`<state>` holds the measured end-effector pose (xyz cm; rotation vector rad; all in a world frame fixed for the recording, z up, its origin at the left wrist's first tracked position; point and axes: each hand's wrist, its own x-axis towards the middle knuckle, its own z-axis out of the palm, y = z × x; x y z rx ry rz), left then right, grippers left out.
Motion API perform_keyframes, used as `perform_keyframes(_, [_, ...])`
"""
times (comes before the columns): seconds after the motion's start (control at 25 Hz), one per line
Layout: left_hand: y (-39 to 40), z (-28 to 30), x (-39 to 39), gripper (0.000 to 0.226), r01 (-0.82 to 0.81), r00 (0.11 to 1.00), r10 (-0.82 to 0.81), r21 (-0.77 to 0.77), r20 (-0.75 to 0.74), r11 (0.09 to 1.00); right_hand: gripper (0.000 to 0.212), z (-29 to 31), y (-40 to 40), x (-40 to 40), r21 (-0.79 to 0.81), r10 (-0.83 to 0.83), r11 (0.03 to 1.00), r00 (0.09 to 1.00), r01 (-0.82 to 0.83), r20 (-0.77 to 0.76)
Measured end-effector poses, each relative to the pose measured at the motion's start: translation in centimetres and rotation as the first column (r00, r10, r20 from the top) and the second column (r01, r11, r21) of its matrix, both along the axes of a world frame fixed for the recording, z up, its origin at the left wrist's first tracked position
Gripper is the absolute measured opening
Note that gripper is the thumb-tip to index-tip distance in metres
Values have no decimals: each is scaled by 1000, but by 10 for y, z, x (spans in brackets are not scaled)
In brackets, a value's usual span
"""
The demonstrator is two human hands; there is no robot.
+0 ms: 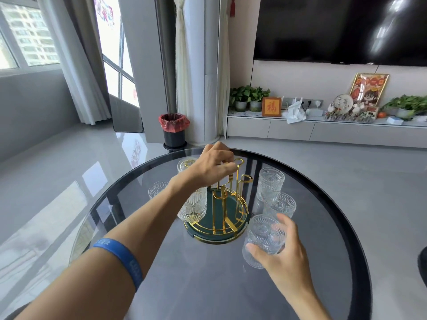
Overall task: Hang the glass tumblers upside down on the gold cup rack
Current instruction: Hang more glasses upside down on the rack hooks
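The left hand (216,165) reaches over the gold cup rack (227,202), fingers pinched on the top of one of its prongs; the right hand (280,252) grasps a patterned glass tumbler (263,239) near the rack's green base; one tumbler (194,207) hangs upside down on the rack's left side, apparently on a prong hidden by the forearm; two upright tumblers (270,182) stand to the right on the round glass table (208,280), others behind the left arm.
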<state>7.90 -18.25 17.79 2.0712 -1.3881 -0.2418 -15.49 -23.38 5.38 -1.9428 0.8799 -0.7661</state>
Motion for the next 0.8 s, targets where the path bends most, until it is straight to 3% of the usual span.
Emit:
perform_keyframes(0.08, [10, 2, 4, 28, 40, 999, -40, 4, -36, 999, 88, 8, 5, 1, 33, 11, 999, 999, -12, 54])
perform_keyframes(0.16, [30, -2, 9, 40, -10, 988, -26, -240, -149, 971, 86, 19, 9, 4, 132, 38, 989, 982, -64, 185])
perform_keyframes(0.24, [63, -19, 14, 37, -272, 940, 91, -560, -329, 783, 88, 24, 10, 8, 296, 63, 938, 930, -178, 362])
perform_keyframes(0.28, [81, -35, 19, 37, -431, 887, 180, -623, -425, 653, 89, 26, 12, 12, 360, 64, 905, 907, -229, 416])
perform_keyframes(0.32, [98, -53, 23, 41, -568, 816, 283, -604, -505, 559, 89, 28, 16, 17, 406, 60, 876, 893, -262, 446])
perform_keyframes(0.36, [113, -73, 27, 48, -667, 739, 381, -526, -556, 527, 87, 29, 20, 23, 444, 47, 852, 886, -277, 462])
perform_keyframes(0.44, [133, -112, 35, 67, -737, 643, 477, -314, -599, 598, 77, 32, 29, 32, 520, 4, 806, 882, -281, 471])
perform_keyframes(0.52, [135, -141, 41, 89, -693, 626, 474, -163, -619, 702, 65, 39, 35, 35, 610, -19, 725, 876, -320, 482])
perform_keyframes(0.6, [128, -155, 47, 102, -650, 631, 452, -111, -631, 751, 52, 47, 36, 31, 714, -12, 597, 885, -367, 465])
perform_keyframes(0.72, [113, -162, 58, 106, -666, 618, 485, -83, -619, 742, 45, 54, 29, 22, 786, 44, 454, 892, -420, 450])
perform_keyframes(0.8, [106, -164, 63, 99, -688, 595, 529, -43, -605, 725, 55, 60, 28, 17, 755, 144, 463, 880, -465, 453])
